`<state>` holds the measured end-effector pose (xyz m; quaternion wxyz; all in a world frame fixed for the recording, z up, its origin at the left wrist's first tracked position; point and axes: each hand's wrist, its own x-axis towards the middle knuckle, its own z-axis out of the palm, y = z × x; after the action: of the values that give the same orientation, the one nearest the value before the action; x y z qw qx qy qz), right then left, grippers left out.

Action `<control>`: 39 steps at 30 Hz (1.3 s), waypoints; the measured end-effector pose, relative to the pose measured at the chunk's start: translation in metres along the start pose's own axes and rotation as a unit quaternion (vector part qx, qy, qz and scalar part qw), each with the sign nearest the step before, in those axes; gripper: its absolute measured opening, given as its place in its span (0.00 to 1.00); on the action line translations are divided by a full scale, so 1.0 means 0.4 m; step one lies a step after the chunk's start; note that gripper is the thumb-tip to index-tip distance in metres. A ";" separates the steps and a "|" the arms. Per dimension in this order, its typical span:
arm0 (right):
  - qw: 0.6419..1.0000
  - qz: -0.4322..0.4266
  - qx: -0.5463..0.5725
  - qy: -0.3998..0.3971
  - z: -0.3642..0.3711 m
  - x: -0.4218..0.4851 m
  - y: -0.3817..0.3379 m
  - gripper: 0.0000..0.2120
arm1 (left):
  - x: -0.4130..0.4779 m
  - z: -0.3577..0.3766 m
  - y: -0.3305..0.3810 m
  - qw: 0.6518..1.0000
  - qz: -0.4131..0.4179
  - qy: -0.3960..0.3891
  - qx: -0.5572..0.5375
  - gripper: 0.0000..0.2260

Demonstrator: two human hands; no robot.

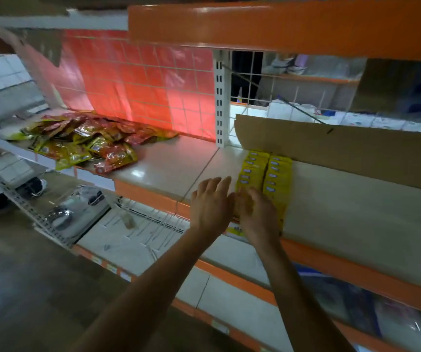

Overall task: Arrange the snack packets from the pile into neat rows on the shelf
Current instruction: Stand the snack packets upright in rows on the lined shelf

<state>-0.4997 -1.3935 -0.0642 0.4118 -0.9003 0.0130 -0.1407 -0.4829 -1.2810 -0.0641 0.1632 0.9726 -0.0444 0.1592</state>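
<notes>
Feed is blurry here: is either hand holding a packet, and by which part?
Apparently the front packet of the left yellow row: right hand curls over its top, left hand flat against its left side. Blur hides the exact grip.

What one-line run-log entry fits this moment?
phase: placing; left hand: open, against packet; right hand: grips packet at row front; rows: two; pile: unsorted on shelf

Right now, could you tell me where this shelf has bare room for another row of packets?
Two bare patches on the shelf: one between the pile and the rows, a wider one right of the rows, before the cardboard. Crowded: the left end under the pile, and the rows' front, where the left hand and right hand work.
</notes>
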 end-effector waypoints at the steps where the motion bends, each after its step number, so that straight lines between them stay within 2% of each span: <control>1: 1.000 0.000 0.002 -0.012 0.029 0.002 -0.022 0.13 | 0.002 -0.005 -0.037 1.000 -0.013 0.000 0.005 0.20; 11: 0.993 -0.028 0.044 -0.109 0.315 0.134 -0.199 0.18 | 0.106 -0.049 -0.378 0.990 -0.138 -0.008 0.029 0.23; 19: 0.971 -0.055 0.028 -0.232 0.544 0.263 -0.326 0.20 | 0.216 -0.105 -0.629 0.971 -0.228 -0.001 0.072 0.16; 24: 0.962 -0.079 0.028 -0.260 0.644 0.289 -0.374 0.18 | 0.254 -0.116 -0.753 0.968 -0.244 0.008 0.065 0.20; 26: 0.960 -0.092 0.035 -0.262 0.681 0.296 -0.395 0.18 | 0.274 -0.125 -0.797 0.970 -0.233 0.009 0.077 0.18; 29: 0.959 -0.098 0.028 -0.266 0.731 0.307 -0.422 0.20 | 0.305 -0.137 -0.861 0.978 -0.169 -0.009 0.122 0.20; 31: 0.960 -0.102 0.006 -0.262 0.761 0.312 -0.436 0.19 | 0.330 -0.144 -0.901 0.983 -0.118 -0.043 0.137 0.23; 35: 0.977 -0.087 -0.028 -0.193 0.801 0.320 -0.453 0.14 | 0.373 -0.136 -0.957 0.975 -0.022 -0.135 0.174 0.28; 39: 0.987 -0.052 -0.070 -0.136 0.823 0.320 -0.472 0.20 | 0.396 -0.119 -0.985 0.982 -0.012 -0.105 0.160 0.23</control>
<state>-0.3074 -1.0436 -0.0971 0.3382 -0.9370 -0.0797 -0.0370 -0.2928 -0.8992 -0.0896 0.0023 0.9980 -0.0234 0.0595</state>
